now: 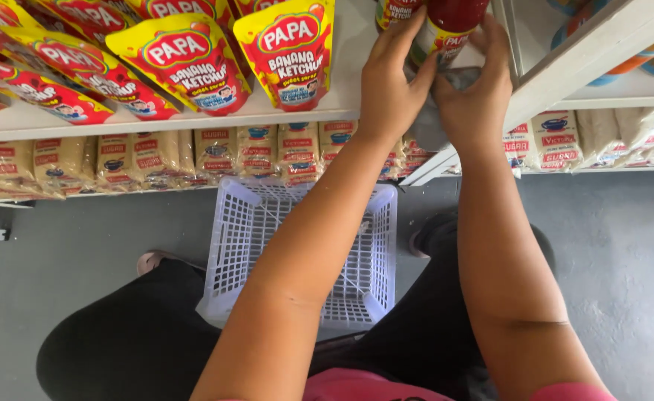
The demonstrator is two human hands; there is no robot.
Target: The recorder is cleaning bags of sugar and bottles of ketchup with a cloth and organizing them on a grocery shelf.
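Far left, upper white shelf (15,122): row of red-and-yellow ketchup pouches (186,63) leaning forward, overlapping each other. Shelf below it: small bags of brown sugar (156,160) packed side by side, running across under the pouches. On the grey floor (60,252), centre-left: white plastic lattice basket (230,245), between the person's knees in black trousers, partly hidden by the left forearm. Left hand (390,82) reaches up to the shelf edge, fingers spread and wrapped on the left side of a red ketchup bottle (449,26) with a yellow-red label. The bottle stands on the upper shelf at the top of frame, top cut off. A second bottle just left of it, mostly out of view. Right hand (475,96) cups the same bottle from the right and below, thumb touching the left hand's thumb. Both hands closed on the bottle. Right of the white shelf upright (564,67): more sugar bags on the lower shelf.
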